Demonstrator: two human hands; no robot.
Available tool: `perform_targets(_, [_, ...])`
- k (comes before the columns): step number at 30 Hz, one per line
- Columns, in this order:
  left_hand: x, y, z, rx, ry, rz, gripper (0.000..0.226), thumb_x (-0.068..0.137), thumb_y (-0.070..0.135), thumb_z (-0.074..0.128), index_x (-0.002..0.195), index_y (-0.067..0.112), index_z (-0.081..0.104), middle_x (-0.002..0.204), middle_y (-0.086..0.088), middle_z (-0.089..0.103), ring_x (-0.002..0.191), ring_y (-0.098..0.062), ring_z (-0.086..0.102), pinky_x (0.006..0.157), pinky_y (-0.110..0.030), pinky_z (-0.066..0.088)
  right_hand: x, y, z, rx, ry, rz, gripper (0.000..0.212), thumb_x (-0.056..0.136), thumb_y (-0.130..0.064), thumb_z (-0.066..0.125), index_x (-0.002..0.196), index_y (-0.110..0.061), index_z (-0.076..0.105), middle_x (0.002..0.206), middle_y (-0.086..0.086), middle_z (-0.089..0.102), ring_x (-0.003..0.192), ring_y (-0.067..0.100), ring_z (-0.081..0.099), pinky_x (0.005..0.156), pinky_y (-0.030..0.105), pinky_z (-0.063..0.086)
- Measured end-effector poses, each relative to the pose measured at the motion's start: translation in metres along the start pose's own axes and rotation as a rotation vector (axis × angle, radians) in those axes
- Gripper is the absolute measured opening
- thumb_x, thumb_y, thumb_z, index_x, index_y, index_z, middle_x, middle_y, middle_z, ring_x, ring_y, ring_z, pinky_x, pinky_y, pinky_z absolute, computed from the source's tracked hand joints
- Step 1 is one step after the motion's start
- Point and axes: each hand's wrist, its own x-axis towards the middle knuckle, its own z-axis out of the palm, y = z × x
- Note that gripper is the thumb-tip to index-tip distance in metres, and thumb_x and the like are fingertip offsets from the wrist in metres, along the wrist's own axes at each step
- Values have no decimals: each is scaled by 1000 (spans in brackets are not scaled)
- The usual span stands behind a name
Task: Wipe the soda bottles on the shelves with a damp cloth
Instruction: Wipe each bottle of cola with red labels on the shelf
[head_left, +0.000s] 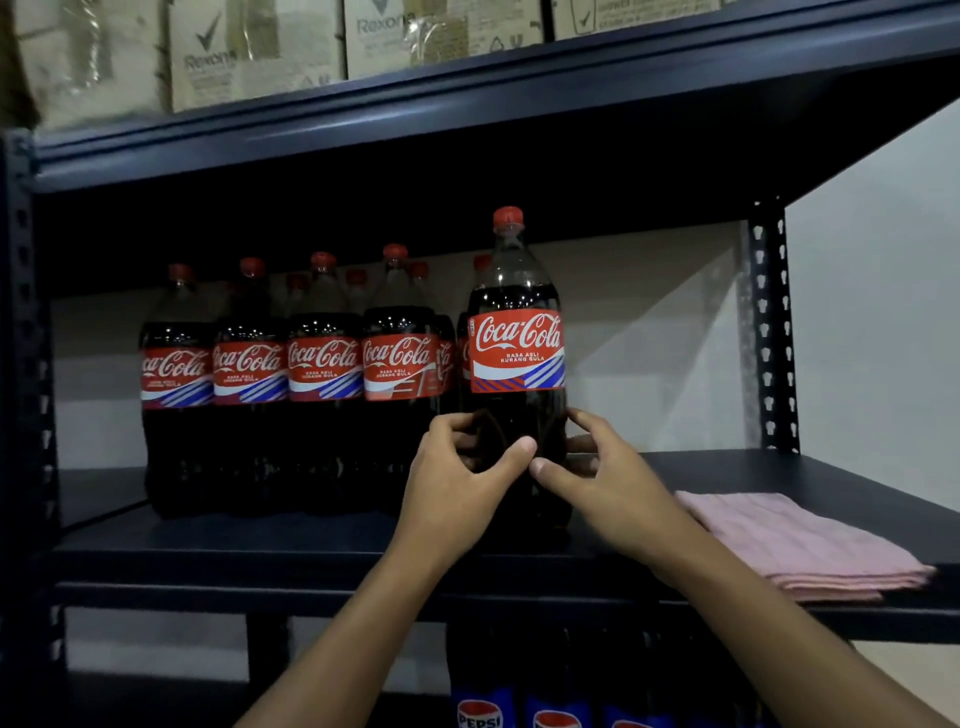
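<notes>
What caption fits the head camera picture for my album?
Left hand and right hand hold a Coca-Cola bottle on the shelf; pink cloth lies folded nearby.

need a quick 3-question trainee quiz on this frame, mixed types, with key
1. True or false: the pink cloth is held in one of the hands.
2. Where do the left hand and right hand grip the front Coca-Cola bottle? A) at the cap B) on the label C) below the label
3. Fill in: the blue-labelled bottles one level down carry the brand ____.

Key: 1 false; 2 C; 3 Pepsi.
</notes>
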Motion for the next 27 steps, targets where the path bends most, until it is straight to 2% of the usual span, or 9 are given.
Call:
perform_targets(2, [5, -4, -1, 47, 17, -15, 56, 82, 60, 82, 121, 32, 54, 118, 13, 64, 104, -5, 67, 85, -28, 58, 8, -3, 10, -19, -5, 11, 66, 91, -34, 77, 147, -35, 43, 112, -16, 60, 108, 4, 61, 91, 25, 51])
perform_targets(4, [9, -10, 0, 99, 42, -26, 50, 85, 60, 78, 120, 32, 54, 121, 9, 62, 106, -9, 65, 87, -30, 57, 16, -3, 21, -39, 3, 27, 65, 91, -33, 76, 148, -31, 45, 112, -15, 60, 109, 8, 61, 87, 24, 49])
perform_targets(7, [14, -16, 4, 182, 44, -59, 54, 93, 54, 71, 138, 27, 56, 128, 3, 52, 108, -13, 62, 86, -28, 51, 26, -4, 33, -56, 3, 58, 64, 92, -32, 75, 148, -26, 44, 112, -13, 59, 107, 10, 61, 90, 29, 53])
perform_targets(9, [18, -19, 5, 222, 52, -82, 55, 97, 48, 69, 143, 21, 54, 130, -1, 51, 106, -15, 60, 84, -27, 47, 32, -2, 38, -87, -8, 70, 64, 94, -32, 74, 149, -25, 41, 122, -7, 60, 108, 12, 59, 89, 29, 51])
perform_targets(11, [20, -22, 4, 242, 71, -99, 52, 97, 43, 70, 140, 17, 54, 132, -3, 55, 106, -15, 58, 84, -27, 45, 38, 0, 43, -131, -8, 87, 66, 94, -35, 73, 149, -23, 40, 132, -1, 60, 115, 17, 59, 93, 31, 51])
perform_targets(14, [22, -28, 5, 287, 84, -112, 46, 98, 39, 71, 133, 14, 56, 132, -4, 57, 106, -14, 56, 83, -26, 43, 45, 4, 51, -158, -5, 124, 65, 93, -38, 73, 148, -21, 43, 135, 3, 61, 120, 22, 60, 101, 40, 52])
perform_targets(22, [29, -35, 8, 370, 103, -99, 44, 99, 36, 72, 134, 10, 61, 132, -8, 60, 96, -12, 52, 80, -24, 40, 55, 10, 60, -263, -2, 123, 59, 94, -39, 70, 144, -17, 45, 135, 6, 60, 119, 27, 60, 86, 30, 45])
perform_targets(27, [31, -35, 10, 369, 104, -109, 44, 99, 36, 72, 133, 10, 60, 133, -9, 60, 101, -16, 56, 80, -27, 43, 58, 13, 64, -299, -25, 124, 58, 97, -39, 66, 145, -16, 45, 140, 8, 57, 121, 27, 59, 91, 34, 49])
